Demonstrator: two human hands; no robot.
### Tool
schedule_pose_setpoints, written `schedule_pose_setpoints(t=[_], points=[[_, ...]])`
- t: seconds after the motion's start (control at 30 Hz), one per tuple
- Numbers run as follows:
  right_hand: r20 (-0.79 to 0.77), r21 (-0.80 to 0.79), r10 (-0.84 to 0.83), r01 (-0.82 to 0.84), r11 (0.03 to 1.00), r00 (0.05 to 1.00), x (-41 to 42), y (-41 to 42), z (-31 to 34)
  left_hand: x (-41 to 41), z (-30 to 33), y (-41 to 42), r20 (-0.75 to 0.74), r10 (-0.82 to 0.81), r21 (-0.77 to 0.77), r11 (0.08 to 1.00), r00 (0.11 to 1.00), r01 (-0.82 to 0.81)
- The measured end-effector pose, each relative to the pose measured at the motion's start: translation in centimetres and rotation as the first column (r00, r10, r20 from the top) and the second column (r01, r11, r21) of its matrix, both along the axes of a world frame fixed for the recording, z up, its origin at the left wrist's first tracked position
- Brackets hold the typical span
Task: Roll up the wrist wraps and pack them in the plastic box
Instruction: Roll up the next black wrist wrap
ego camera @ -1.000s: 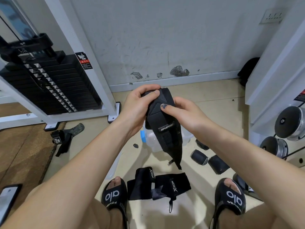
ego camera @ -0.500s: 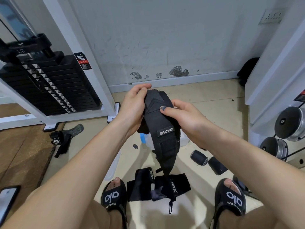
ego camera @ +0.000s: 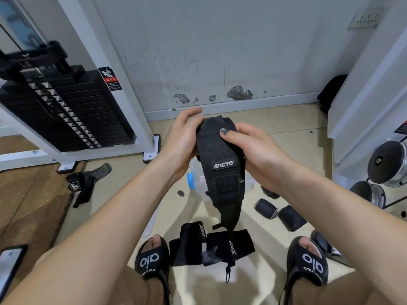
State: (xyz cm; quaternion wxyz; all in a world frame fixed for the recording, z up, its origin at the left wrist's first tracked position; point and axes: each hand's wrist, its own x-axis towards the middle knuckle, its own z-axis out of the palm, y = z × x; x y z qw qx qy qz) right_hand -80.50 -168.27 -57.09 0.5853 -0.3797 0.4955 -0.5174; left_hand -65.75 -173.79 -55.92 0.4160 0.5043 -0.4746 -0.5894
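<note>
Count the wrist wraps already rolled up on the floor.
2, possibly 3. Two rolled wraps lie side by side under the right forearm: one nearer the plastic box, the other just right of it. A third dark shape behind them is mostly hidden.

Both forearms are bare, with no sleeves, watch or rings showing. The right thumbnail [ego camera: 224,131] carries dark, chipped polish. Each foot wears a black open-toe slide, left slide [ego camera: 152,259] and right slide [ego camera: 309,264], printed "alo" in white across the strap.
</note>
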Motion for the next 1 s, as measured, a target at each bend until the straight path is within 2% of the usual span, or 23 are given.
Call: schedule_pose_setpoints(t=[0.07, 0.2, 0.33, 0.4, 0.5, 0.57, 0.63, 0.7, 0.83, 0.93, 1.0], points=[[0.026, 0.012, -0.035, 0.035, 0.999, 0.999, 0.0, 0.0, 0.1, -0.1, 0.1, 0.1, 0.026, -0.073, 0.047, 0.996, 0.997, 0.072], [0.132, 0.051, -0.129, 0.124, 0.991, 0.983, -0.5, -0.5, 0.4, -0.6, -1.1, 1.6, 0.176, -0.209, -0.062, 0.973, 0.962, 0.222], [0.219, 0.121, -0.189, 0.166, 0.979, 0.957, -0.8, -0.7, 0.9, -1.3, -2.2, 2.2, 0.219, -0.220, -0.131, 0.959, 0.951, 0.252], [0.142, 0.133, -0.161, 0.142, 0.981, 0.977, -1.0, -0.8, 1.0, -1.3, -2.2, 1.8, 0.221, -0.176, -0.171, 0.961, 0.959, 0.216], [-0.038, 0.155, 0.018, -0.012, 0.988, 0.999, -0.9, -0.3, 0.5, -1.1, -1.8, 1.0, 0.173, -0.048, -0.196, 0.977, 0.984, 0.082], [-0.079, 0.165, 0.109, -0.095, 0.982, 0.991, -0.3, 0.2, 0.0, -0.9, -1.4, 0.6, 0.106, 0.031, -0.185, 0.983, 0.994, -0.011], [-0.118, 0.118, 0.129, -0.115, 0.986, 0.985, 0.0, 0.4, -0.4, -0.7, -1.1, 0.3, 0.020, 0.087, -0.114, 0.990, 0.996, -0.084], [-0.143, 0.065, 0.071, -0.062, 0.996, 0.987, 0.0, 0.2, -0.6, -0.6, -0.7, 0.3, -0.042, 0.088, -0.025, 0.996, 0.995, -0.089], [-0.114, 0.036, -0.072, 0.077, 0.996, 0.991, -0.2, -0.4, -0.5, -0.5, -0.6, 1.2, 0.102, -0.083, -0.078, 0.993, 0.991, 0.091], [-0.065, 0.019, -0.101, 0.102, 0.995, 0.993, -0.3, -0.3, -0.1, -0.4, -1.2, 1.9, 0.161, -0.196, -0.075, 0.975, 0.967, 0.210], [-0.040, 0.026, -0.112, 0.113, 0.993, 0.993, -0.5, -0.2, 0.1, -0.6, -1.2, 2.1, 0.183, -0.217, -0.071, 0.970, 0.959, 0.233]])
